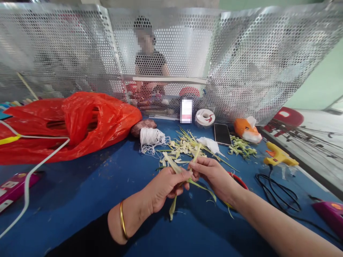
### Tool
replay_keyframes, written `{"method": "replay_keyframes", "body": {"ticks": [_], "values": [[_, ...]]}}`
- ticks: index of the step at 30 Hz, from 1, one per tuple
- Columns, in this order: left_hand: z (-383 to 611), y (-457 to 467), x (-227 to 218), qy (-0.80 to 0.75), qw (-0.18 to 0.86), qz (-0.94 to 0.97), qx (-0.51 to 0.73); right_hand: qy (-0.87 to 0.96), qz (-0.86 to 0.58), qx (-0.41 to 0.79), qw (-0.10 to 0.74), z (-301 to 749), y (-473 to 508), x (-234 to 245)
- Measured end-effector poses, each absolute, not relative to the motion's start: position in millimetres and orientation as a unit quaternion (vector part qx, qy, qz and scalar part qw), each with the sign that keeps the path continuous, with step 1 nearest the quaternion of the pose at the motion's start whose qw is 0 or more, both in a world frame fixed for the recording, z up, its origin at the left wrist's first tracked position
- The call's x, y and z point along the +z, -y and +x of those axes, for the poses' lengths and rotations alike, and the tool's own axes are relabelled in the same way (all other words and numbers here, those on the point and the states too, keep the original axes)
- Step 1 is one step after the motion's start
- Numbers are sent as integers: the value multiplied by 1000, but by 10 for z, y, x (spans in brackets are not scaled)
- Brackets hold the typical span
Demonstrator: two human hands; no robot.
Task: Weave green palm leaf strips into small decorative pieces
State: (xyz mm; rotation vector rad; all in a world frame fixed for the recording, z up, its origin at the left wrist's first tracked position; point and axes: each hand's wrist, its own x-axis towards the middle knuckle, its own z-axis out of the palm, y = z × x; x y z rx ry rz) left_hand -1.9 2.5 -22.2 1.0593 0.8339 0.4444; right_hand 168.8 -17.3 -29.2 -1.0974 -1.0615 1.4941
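Observation:
Both my hands meet over the blue table (pixel 80 189), pinching pale green leaf strips (pixel 184 171). My left hand (pixel 166 185), with a gold bangle on the wrist, is closed around the lower part of the strips, whose ends hang below it. My right hand (pixel 209 173) pinches the strips just above, with one strip sticking up between the fingers. A pile of cut leaf scraps (pixel 184 144) lies right behind my hands.
A red plastic bag (pixel 80 121) lies at the left with a white cable (pixel 34 167) across it. White thread (pixel 151 137), a tape roll (pixel 205 117), a phone (pixel 222 134), a yellow glue gun (pixel 278 155) and a black cord (pixel 278 192) lie about. Behind a perforated metal screen (pixel 241 60) sits another person (pixel 148 60).

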Motion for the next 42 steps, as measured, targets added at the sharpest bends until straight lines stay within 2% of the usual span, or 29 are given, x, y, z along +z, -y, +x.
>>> {"method": "replay_keyframes", "body": {"ticks": [7,12,15,17,19,21,23,26,28,32,42], "values": [[3,14,-206,-402,746,493,196,456,-491,523,526,1652,186,-302],[-1,13,-224,-391,759,484,191,515,-538,499,444,1751,117,-331],[-7,7,-240,-352,791,464,185,598,-632,270,413,1871,106,-254],[-14,11,-242,-344,797,463,180,644,-637,98,412,1923,125,-165],[-17,30,-234,-345,791,478,164,694,-590,47,411,1927,156,-83],[-14,64,-224,-348,782,498,134,734,-541,125,391,1884,191,-45],[-2,107,-217,-355,776,511,102,723,-514,296,355,1811,227,-56],[26,158,-217,-367,772,513,76,589,-482,570,310,1701,267,-115],[46,177,-220,-373,770,513,70,510,-465,641,337,1655,274,-141],[74,195,-225,-369,771,516,57,483,-466,602,432,1621,263,-151],[30,238,-301,-290,776,559,26,512,-493,548,440,1505,345,-190]]}}
